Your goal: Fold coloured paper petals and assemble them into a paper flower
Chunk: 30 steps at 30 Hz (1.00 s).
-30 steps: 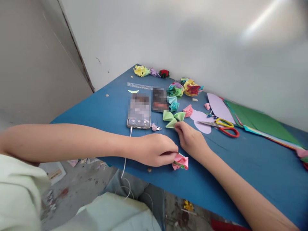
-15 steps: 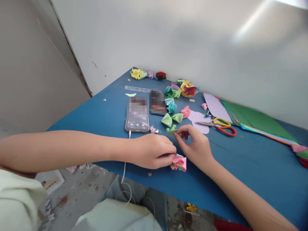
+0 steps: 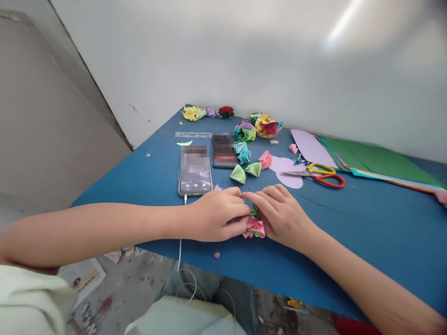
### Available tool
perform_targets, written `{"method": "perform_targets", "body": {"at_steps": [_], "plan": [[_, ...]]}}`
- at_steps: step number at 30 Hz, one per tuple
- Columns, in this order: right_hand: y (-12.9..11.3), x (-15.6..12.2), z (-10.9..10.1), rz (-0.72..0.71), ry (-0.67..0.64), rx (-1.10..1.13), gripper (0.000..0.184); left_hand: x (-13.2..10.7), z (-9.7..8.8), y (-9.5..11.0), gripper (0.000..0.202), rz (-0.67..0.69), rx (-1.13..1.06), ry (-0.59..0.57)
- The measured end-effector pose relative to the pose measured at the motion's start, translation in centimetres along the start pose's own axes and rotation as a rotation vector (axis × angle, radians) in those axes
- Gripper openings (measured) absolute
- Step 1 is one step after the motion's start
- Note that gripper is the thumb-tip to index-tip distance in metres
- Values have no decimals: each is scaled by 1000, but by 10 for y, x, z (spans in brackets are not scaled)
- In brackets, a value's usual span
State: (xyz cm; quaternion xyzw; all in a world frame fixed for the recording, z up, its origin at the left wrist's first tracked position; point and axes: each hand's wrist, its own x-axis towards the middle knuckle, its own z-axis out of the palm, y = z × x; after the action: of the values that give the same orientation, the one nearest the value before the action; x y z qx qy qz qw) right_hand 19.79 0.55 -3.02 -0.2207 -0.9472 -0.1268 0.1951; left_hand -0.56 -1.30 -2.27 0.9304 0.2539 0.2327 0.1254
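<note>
In the head view, the only one, the left hand (image 3: 225,214) is closed on a pink-and-green folded bundle (image 3: 255,227), pinching it by its left side just above the blue table (image 3: 157,179), near the front edge; the right hand (image 3: 282,216) curls in from the other side, its index fingertip close to the left hand's fingers and its palm beside a green piece (image 3: 254,211) that shows between the hands — whether it pinches that piece I cannot tell, as its fingertips are mostly hidden; so the bundle sits right at the meeting of the two hands, pink folds towards the wearer, small green curls among them; judging by this, the bundle is partly put together, with the green piece being worked against it and its fixing not yet plain to see; just beyond the grip, two green folded pieces (image 3: 238,174) lie loose, with a pink folded piece (image 3: 265,159) beyond and a little right of them, all apart from the bundle; farther beyond the grip, several multicoloured rosettes (image 3: 245,132) look complete; to the right of the grip and beyond it, the scissors (image 3: 312,174) lie partly over a lilac cutout (image 3: 289,180) — neither hand touches them; left of and beyond the grip lies a phone (image 3: 195,186) with its cable plugged in.
</note>
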Motion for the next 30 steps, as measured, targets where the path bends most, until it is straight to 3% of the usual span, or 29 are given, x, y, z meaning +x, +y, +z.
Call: {"method": "perform_targets", "body": {"at_steps": [5,11,14,19,26,30], "plan": [[1,-2,5,205,-50,113,21,-1,1,0,25,1,-58,-50],[7,-6,6,241,-139,237,15,-2,-1,0,26,-15,-26,-75],[3,-5,7,343,-84,330,12,-2,-2,-1,27,-12,-18,-91],[3,-5,6,694,77,393,16,-4,-2,1,27,1,-9,-110],[12,-10,5,769,91,587,19,-3,-5,2,22,13,3,-117],[10,-8,-4,756,132,520,18,-4,-5,2,23,17,5,-122]]}}
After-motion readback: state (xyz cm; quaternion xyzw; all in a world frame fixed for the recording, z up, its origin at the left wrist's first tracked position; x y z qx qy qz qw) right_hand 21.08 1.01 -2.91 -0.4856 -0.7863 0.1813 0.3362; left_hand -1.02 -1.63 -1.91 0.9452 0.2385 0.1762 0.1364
